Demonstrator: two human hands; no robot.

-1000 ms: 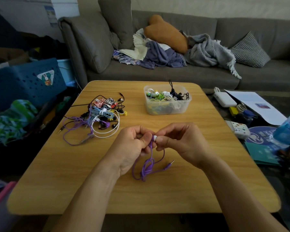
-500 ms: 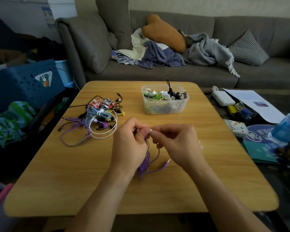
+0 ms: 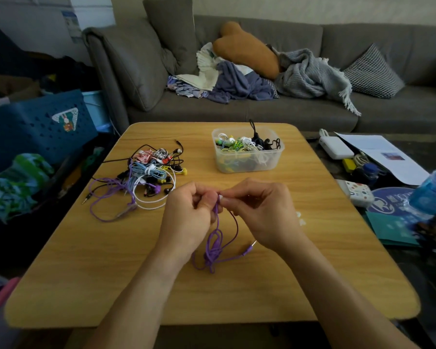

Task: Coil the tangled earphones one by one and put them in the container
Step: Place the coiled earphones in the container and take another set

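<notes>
Head view: left hand (image 3: pixel 189 217) and right hand (image 3: pixel 262 212) meet at frame centre, fingers of both curled, pinching top of purple earphone (image 3: pixel 215 248). Its cord hangs in loops onto wooden table (image 3: pixel 312 273), plug lower right. Tangled earphone pile (image 3: pixel 146 172) left of centre. Clear container (image 3: pixel 247 152), holding coiled earphones, upper centre.

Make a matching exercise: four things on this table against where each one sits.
Things:
1. purple earphones
2. container
3. earphone pile
4. audio plug

Places:
A. far side of the table, right of the pile
B. on the table's left part
C. hanging from both hands
D. lying on the table below the right hand

Pairs: 1-C, 2-A, 3-B, 4-D
</notes>
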